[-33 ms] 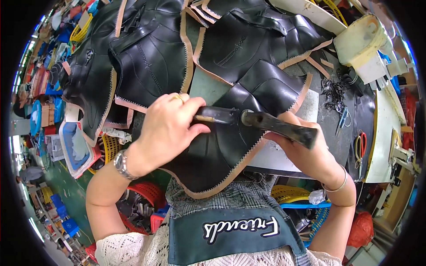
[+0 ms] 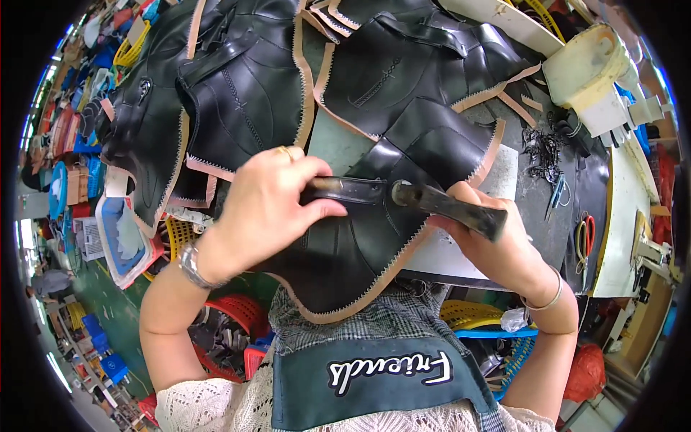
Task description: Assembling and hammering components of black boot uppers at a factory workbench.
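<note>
Since the earlier frame, your left hand (image 2: 263, 198) has turned a little, and the pale streak on the strap (image 2: 363, 191) now shows along its upper edge instead of its lower; the free end of your dark tool (image 2: 450, 205) has slid slightly left, while its round end sits in nearly the same spot over the front leather piece (image 2: 338, 277). The other leather pieces behind have not visibly moved. Your left thumb and fingers pinch the strap's left end, and your right hand (image 2: 486, 248) closes around the tool; the 2 hands are apart, with strap and tool nearly meeting between them above the middle of the front leather piece. The strap is narrow, glossy and black. The tool has a greyish, disc-like end and a scuffed shaft that widens toward its free end. The front leather piece lies right before you, its near edge hanging over your plaid and dark green apron (image 2: 389, 407); it is smooth, black and curved, with stitched seam lines and a tan zigzag-cut edging (image 2: 374, 289) running in waves around it. To its left and behind it lies a black piece with a strap (image 2: 255, 108); directly behind and to the right is another (image 2: 403, 72), also tan-edged. Beneath its right side shows a smooth white board (image 2: 453, 255); farther right are red-handled scissors (image 2: 589, 234) and small blue-handled snips (image 2: 556, 191).
</note>
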`<state>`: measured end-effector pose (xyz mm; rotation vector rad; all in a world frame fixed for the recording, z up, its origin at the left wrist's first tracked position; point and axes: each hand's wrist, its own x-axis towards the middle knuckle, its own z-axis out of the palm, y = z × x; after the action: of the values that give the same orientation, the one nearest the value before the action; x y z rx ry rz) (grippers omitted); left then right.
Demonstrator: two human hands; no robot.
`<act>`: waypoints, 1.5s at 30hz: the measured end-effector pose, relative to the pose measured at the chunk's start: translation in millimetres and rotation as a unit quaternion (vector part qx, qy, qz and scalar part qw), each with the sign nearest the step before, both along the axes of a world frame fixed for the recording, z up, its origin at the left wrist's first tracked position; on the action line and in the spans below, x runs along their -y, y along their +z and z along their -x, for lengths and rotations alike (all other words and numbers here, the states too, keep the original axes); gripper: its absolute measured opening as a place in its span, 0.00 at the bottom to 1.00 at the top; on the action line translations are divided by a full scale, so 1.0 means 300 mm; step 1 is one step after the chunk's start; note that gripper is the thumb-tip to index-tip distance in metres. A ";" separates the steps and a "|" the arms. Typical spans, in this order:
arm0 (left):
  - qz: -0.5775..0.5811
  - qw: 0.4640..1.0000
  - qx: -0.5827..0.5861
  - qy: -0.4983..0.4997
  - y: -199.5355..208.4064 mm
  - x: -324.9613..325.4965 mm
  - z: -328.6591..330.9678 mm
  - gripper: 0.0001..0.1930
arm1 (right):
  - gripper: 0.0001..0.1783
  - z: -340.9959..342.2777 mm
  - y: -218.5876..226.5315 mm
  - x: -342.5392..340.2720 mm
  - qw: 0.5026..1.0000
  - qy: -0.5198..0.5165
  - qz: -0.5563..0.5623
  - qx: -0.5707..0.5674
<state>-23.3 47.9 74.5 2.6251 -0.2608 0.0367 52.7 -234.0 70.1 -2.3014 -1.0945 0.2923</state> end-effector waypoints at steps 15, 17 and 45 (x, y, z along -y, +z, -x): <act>-0.227 0.957 0.133 -0.124 -0.066 0.065 0.081 0.33 | 0.14 -0.006 -0.017 -0.006 0.997 -0.014 0.067 0.041; -0.212 0.968 0.109 -0.076 -0.088 0.070 0.091 0.32 | 0.13 -0.016 0.000 -0.014 0.996 -0.008 0.076 0.034; 0.531 0.819 -0.087 0.198 -0.140 0.134 -0.013 0.04 | 0.13 -0.020 0.036 -0.031 0.992 0.054 0.110 0.022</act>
<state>-19.5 7.6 32.5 1.4957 0.3121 0.0603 58.8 -224.7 80.9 -2.4550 -1.2662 0.4254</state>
